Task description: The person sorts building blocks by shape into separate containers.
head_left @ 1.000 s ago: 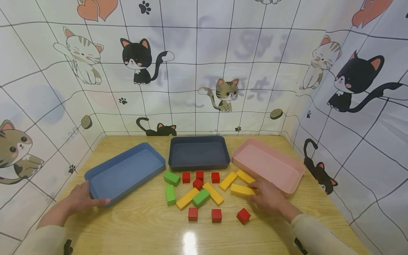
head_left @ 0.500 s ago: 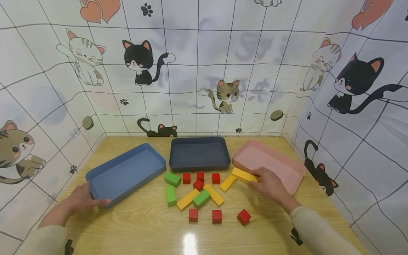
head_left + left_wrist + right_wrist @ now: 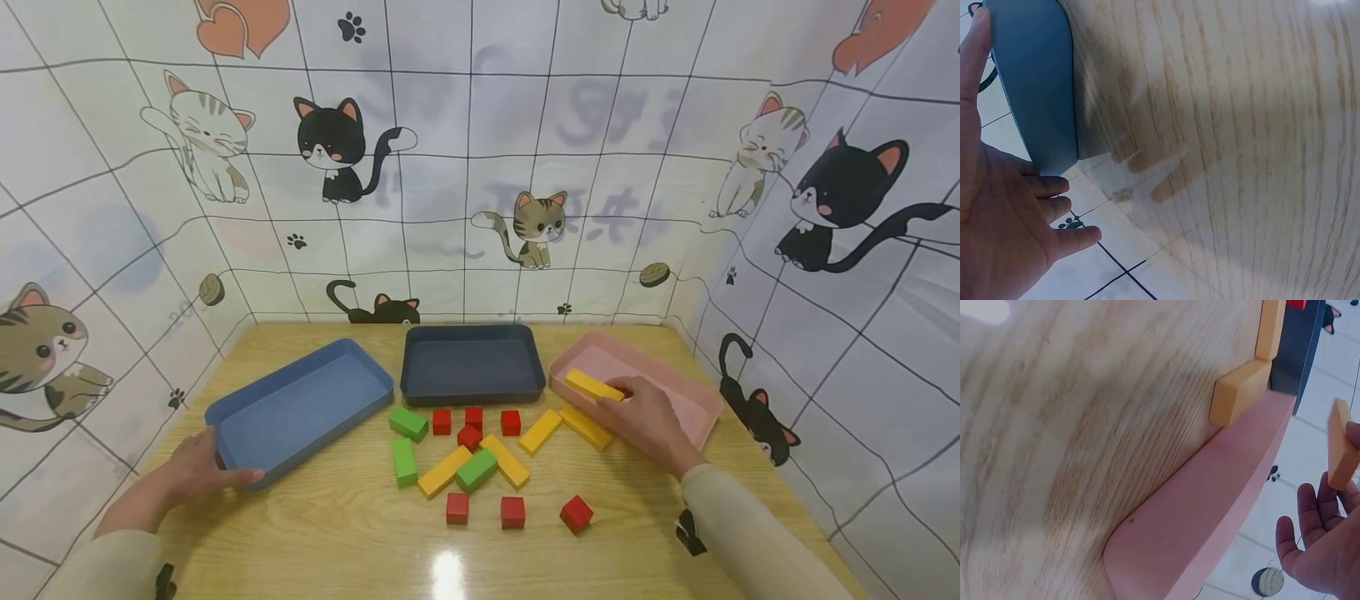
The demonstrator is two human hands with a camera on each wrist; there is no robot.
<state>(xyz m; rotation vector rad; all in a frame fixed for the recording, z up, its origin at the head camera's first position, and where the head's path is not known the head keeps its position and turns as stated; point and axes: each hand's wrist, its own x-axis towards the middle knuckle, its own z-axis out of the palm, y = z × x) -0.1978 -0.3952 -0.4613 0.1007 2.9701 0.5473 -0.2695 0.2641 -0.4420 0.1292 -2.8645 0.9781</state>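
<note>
Just beyond the fingertips of the right hand [image 3: 651, 421], a yellow block [image 3: 587, 383] juts leftward and slightly away from the person, pinched near one end between thumb and fingers, while the remaining fingers stand loosely apart. To my eye it is over the pink tray [image 3: 693, 404], whose floor spreads below and past the knuckles; the block's long axis runs much the same way as the tray's near long wall. How high it hangs, I cannot tell. The right hand is plainly nearer that tray: the left hand [image 3: 193, 471] is well apart, its thumb stretched wide from relaxed fingers, touching a corner of the blue tray [image 3: 307, 408]. Below the pinching fingers, outside the pink wall, a second yellow bar [image 3: 585, 427] rests on the table [image 3: 337, 542], pale, grain-streaked and glossy in one spot. Both trays look smooth, perhaps plastic, with rounded corners. Leftward from those fingers lie squat red cubes [image 3: 513, 512] and crisp-edged green blocks [image 3: 405, 462].
</note>
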